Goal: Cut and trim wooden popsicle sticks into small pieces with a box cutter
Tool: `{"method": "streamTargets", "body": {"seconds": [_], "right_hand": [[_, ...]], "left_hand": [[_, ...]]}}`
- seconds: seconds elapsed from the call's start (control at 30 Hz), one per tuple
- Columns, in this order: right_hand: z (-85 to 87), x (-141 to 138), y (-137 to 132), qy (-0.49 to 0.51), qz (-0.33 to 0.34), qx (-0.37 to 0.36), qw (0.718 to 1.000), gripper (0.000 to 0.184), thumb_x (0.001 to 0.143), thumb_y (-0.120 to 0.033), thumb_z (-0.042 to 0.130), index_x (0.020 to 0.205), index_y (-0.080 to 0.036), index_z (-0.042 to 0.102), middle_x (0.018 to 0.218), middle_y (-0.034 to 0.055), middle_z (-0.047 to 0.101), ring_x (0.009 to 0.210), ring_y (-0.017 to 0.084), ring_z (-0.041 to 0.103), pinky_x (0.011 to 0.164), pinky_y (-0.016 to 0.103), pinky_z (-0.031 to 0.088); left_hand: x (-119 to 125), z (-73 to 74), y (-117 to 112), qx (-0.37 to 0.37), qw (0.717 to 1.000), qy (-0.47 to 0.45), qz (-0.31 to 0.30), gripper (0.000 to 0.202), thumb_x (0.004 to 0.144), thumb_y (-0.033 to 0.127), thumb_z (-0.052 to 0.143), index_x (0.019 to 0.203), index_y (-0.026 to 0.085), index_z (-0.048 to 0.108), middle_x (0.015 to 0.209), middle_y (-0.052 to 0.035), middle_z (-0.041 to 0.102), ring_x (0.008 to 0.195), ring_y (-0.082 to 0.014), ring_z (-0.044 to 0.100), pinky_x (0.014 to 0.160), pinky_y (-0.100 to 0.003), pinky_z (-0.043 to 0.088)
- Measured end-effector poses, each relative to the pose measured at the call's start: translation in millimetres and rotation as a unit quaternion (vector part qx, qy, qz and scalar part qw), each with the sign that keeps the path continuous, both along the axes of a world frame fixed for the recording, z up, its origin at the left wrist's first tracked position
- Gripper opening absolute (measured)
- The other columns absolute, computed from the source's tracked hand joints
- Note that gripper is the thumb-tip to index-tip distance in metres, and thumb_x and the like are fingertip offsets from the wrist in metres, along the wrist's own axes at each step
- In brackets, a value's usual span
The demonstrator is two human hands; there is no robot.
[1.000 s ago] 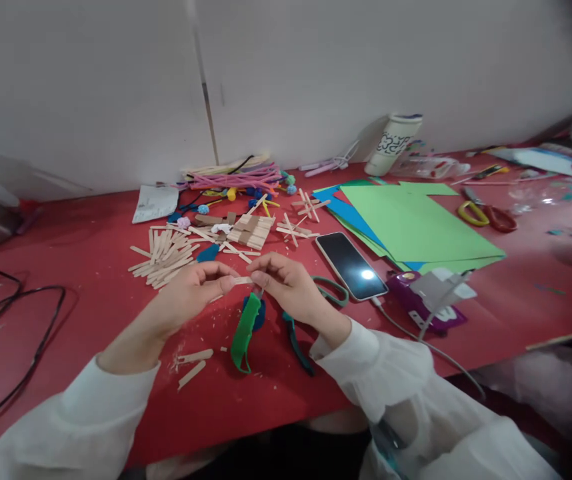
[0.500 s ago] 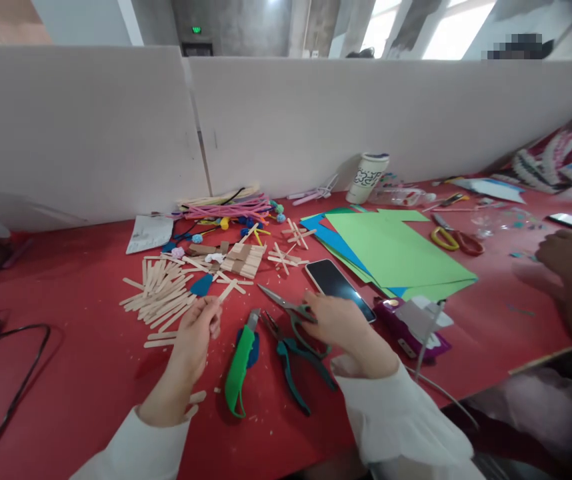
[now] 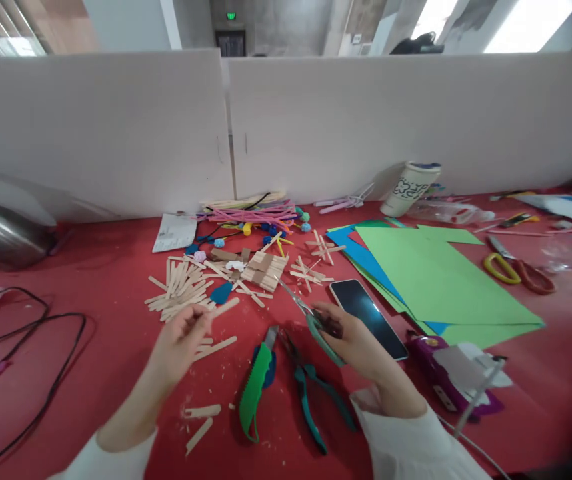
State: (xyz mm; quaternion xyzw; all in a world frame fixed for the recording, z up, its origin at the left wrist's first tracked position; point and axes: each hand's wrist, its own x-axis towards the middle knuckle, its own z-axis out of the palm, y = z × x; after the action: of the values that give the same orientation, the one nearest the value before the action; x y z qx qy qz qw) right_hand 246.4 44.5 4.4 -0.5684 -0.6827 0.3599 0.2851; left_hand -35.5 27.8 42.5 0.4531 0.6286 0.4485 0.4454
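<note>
Pinched in my left hand (image 3: 183, 337) is a wooden craft stick (image 3: 226, 308), its free end pointing right. My right hand (image 3: 349, 333) grips the green handles of a pair of scissors (image 3: 296, 298), whose blades point up and left, apart from the stick. Beneath and between my hands lie a green utility knife (image 3: 257, 387) and teal-handled pliers (image 3: 311, 393). Beyond my left hand is a heap of loose craft sticks (image 3: 181, 290). A small raft of joined sticks (image 3: 265, 270) rests past the scissor tips.
A phone (image 3: 369, 319) and green paper sheets (image 3: 441, 280) lie to the right, with a purple device (image 3: 446, 380) in front. Farther back are a paper cup (image 3: 411, 190), red-and-yellow scissors (image 3: 519, 272) and pipe cleaners (image 3: 251, 213). A black cable (image 3: 61, 373) curls at left.
My right hand has lifted the scissors off the table, and the view has turned left. My left hand still holds its stick. The other person's hand at right has left view.
</note>
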Motion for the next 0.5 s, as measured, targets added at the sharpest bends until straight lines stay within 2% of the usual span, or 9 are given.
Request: {"method": "streamTargets", "body": {"seconds": [0.07, 0.1, 0.2, 0.23, 0.3, 0.33, 0.4, 0.5], "right_hand": [[5.5, -8.8, -9.1, 0.118, 0.023, -0.017, 0.993, 0.051, 0.076, -0.037, 0.06, 0.12, -0.016, 0.049, 0.086, 0.0045, 0.064, 0.075, 0.015, 0.062, 0.068, 0.029, 0.053], [8.4, -14.4, -15.4, 0.194, 0.033, -0.033, 0.98, 0.057, 0.073, -0.04, 0.064, 0.124, -0.018, 0.047, 0.086, 0.0036, 0.063, 0.075, 0.015, 0.061, 0.069, 0.028, 0.053], [13.5, -33.3, -34.2, 0.377, 0.059, -0.072, 0.921, 0.058, 0.072, -0.048, 0.066, 0.124, -0.028, 0.047, 0.102, 0.0041, 0.06, 0.088, 0.013, 0.06, 0.077, 0.026, 0.051], [13.6, -39.2, -38.4, 0.402, 0.085, -0.092, 0.907, 0.059, 0.068, -0.049, 0.07, 0.119, -0.027, 0.052, 0.1, 0.0039, 0.06, 0.086, 0.013, 0.06, 0.076, 0.026, 0.051], [12.1, -48.7, -42.7, 0.396, 0.138, -0.173, 0.891, 0.06, 0.058, -0.048, 0.077, 0.109, -0.022, 0.058, 0.078, 0.0, 0.059, 0.062, 0.009, 0.057, 0.056, 0.021, 0.051], [10.9, -51.9, -43.1, 0.385, 0.14, -0.214, 0.887, 0.059, 0.058, -0.049, 0.077, 0.106, -0.02, 0.058, 0.068, -0.0028, 0.056, 0.05, 0.007, 0.052, 0.046, 0.018, 0.047], [9.1, -55.1, -42.2, 0.376, 0.113, -0.265, 0.881, 0.057, 0.059, -0.05, 0.076, 0.103, -0.017, 0.058, 0.059, -0.0062, 0.051, 0.037, 0.003, 0.043, 0.034, 0.015, 0.04], [9.1, -53.7, -40.3, 0.405, 0.079, -0.286, 0.865, 0.054, 0.058, -0.049, 0.077, 0.098, -0.017, 0.059, 0.06, -0.005, 0.056, 0.034, 0.002, 0.044, 0.031, 0.013, 0.039]], "left_hand": [[-11.9, 16.0, 7.5, 0.031, 0.999, -0.017, 0.042, 0.029, 0.06, 0.042, 0.072, 0.06, 0.019, 0.055, 0.052, 0.0048, 0.048, 0.046, -0.007, 0.037, 0.043, -0.019, 0.028], [-12.9, 21.1, 11.6, 0.038, 0.998, -0.028, 0.034, 0.026, 0.065, 0.04, 0.07, 0.063, 0.019, 0.056, 0.056, 0.0046, 0.05, 0.05, -0.0067, 0.04, 0.046, -0.018, 0.031], [3.5, 19.9, 20.7, 0.061, 0.996, -0.054, 0.036, 0.03, 0.065, 0.043, 0.067, 0.063, 0.018, 0.051, 0.052, 0.0063, 0.044, 0.045, -0.0047, 0.033, 0.042, -0.017, 0.026], [12.5, 14.9, 21.8, 0.065, 0.995, -0.066, 0.037, 0.031, 0.064, 0.043, 0.066, 0.063, 0.018, 0.048, 0.051, 0.0067, 0.042, 0.043, -0.0042, 0.031, 0.041, -0.017, 0.024], [29.4, 2.7, 21.0, 0.071, 0.992, -0.094, 0.044, 0.033, 0.066, 0.046, 0.063, 0.064, 0.019, 0.045, 0.05, 0.008, 0.039, 0.04, -0.0036, 0.027, 0.039, -0.017, 0.022], [35.5, -2.9, 19.3, 0.072, 0.991, -0.105, 0.047, 0.033, 0.066, 0.046, 0.062, 0.065, 0.019, 0.044, 0.05, 0.0084, 0.038, 0.039, -0.0034, 0.026, 0.039, -0.017, 0.021], [41.6, -11.6, 14.8, 0.069, 0.989, -0.119, 0.052, 0.031, 0.068, 0.044, 0.062, 0.065, 0.019, 0.043, 0.051, 0.0088, 0.036, 0.04, -0.0033, 0.026, 0.039, -0.017, 0.021], [40.0, -18.6, 8.4, 0.065, 0.989, -0.123, 0.056, 0.026, 0.073, 0.04, 0.06, 0.069, 0.019, 0.045, 0.052, 0.0089, 0.033, 0.043, -0.0042, 0.027, 0.041, -0.016, 0.023]]}}
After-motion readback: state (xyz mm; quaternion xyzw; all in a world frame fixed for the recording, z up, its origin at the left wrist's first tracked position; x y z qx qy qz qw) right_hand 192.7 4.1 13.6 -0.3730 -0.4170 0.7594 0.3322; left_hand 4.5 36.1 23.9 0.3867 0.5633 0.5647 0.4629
